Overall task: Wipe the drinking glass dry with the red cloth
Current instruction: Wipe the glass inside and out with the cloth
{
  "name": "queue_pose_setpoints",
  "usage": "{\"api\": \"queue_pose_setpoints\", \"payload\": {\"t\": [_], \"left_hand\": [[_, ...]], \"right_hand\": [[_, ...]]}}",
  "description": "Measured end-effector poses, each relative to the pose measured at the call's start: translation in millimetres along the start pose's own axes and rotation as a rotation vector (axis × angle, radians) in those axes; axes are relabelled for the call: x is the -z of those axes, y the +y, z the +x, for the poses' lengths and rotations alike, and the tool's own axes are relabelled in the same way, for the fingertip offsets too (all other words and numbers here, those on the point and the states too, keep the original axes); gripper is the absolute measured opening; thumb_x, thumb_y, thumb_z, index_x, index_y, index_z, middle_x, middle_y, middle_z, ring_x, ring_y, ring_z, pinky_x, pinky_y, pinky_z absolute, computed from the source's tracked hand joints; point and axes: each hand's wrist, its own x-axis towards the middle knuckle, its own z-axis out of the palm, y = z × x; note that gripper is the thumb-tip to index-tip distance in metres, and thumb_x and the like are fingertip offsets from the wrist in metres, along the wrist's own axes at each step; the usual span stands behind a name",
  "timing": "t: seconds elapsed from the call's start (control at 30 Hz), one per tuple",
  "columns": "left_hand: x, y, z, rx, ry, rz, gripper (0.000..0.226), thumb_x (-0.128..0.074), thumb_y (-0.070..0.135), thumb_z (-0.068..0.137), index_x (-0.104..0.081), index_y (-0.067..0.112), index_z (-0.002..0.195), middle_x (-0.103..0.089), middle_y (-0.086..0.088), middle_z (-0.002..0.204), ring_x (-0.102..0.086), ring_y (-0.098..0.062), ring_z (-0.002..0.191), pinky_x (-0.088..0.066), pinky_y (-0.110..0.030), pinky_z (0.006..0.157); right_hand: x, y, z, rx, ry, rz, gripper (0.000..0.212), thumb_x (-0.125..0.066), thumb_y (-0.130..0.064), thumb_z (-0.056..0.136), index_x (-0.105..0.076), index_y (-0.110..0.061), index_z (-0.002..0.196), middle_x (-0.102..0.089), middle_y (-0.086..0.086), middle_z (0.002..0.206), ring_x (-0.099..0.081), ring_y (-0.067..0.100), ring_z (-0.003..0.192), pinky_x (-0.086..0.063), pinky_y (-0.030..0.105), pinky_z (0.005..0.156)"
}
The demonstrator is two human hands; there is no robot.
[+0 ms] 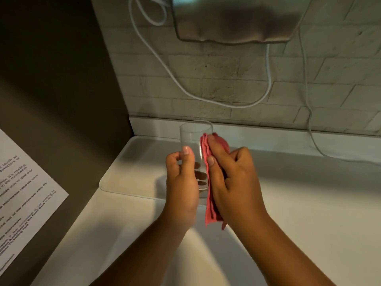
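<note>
Lower half of the glass (195, 141) hidden behind the left hand (181, 182) and red cloth (210, 178), metal appliance (237, 19) cut off at the top edge, printed notice (22, 199) cropped at left, wording mostly unreadable

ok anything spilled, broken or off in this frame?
Nothing stands out. The drinking glass is upright and looks intact, gripped by the left hand, while the right hand presses the folded red cloth against its side. No spill shows on the white counter.
</note>
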Motion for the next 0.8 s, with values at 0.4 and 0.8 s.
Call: {"api": "queue_pose_setpoints", "payload": {"t": [0.4, 0.8], "left_hand": [[-3.4, -10.4, -4.1, -0.03, -0.039, 0.06, 0.049, -0.043, 0.072, 0.09, -0.057, 0.03, 0.111, -0.078, 0.007, 0.093, -0.076, -0.008, 0.087, -0.064, -0.039, 0.081], [1.6, -5.8, 3.9, 0.015, 0.022, 0.044, 0.042, -0.045, 0.066, 0.097, -0.057, 0.028, 0.113, -0.078, -0.002, 0.101, -0.077, -0.017, 0.095, -0.062, -0.036, 0.081]], "right_hand": [[7.2, -17.4, 21.1, 0.107, -0.042, -0.209, 0.047, -0.04, -0.039, 0.098, -0.054, -0.032, 0.142, -0.041, 0.0, 0.099, -0.046, 0.02, 0.093, -0.04, 0.027, 0.067], [3.7, -12.2, -11.5, 0.109, -0.106, -0.134, 0.048, -0.04, -0.042, 0.1, -0.041, -0.041, 0.148, -0.042, -0.004, 0.1, -0.047, 0.011, 0.084, -0.046, 0.02, 0.064]]}}
